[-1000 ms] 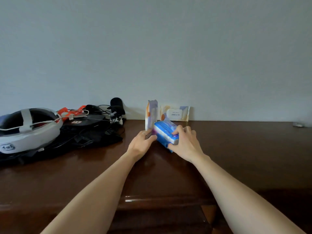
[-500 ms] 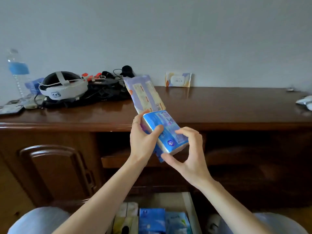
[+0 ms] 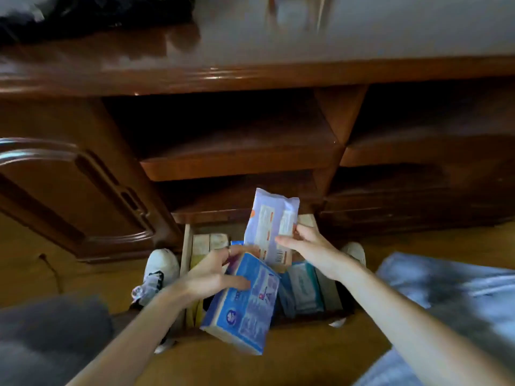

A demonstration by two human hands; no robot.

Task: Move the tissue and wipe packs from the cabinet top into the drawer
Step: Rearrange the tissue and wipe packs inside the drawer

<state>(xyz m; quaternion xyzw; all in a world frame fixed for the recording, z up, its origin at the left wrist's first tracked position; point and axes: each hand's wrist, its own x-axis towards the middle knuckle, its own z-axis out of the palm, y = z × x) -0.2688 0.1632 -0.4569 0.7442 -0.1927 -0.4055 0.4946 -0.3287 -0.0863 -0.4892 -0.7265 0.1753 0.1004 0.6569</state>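
My left hand (image 3: 214, 274) grips a blue tissue pack (image 3: 245, 305) and holds it tilted over the open drawer (image 3: 186, 254) at the foot of the cabinet. My right hand (image 3: 309, 246) holds a pale lilac wipe pack (image 3: 269, 224) upright just above and behind the blue pack. Inside the drawer lie several packs, among them a light blue one (image 3: 303, 285) and cream ones (image 3: 209, 242). The cabinet top (image 3: 250, 45) fills the upper part of the view.
Dark gear (image 3: 92, 12) lies on the cabinet top at the left. Open shelves (image 3: 237, 151) sit above the drawer, a closed cabinet door (image 3: 69, 196) to the left. My white shoes (image 3: 161, 266) flank the drawer on the wooden floor (image 3: 28, 274).
Both packs came down from the cabinet top to just above the open drawer. The camera tilted down. The right hand shifted from the blue pack to the lilac pack.
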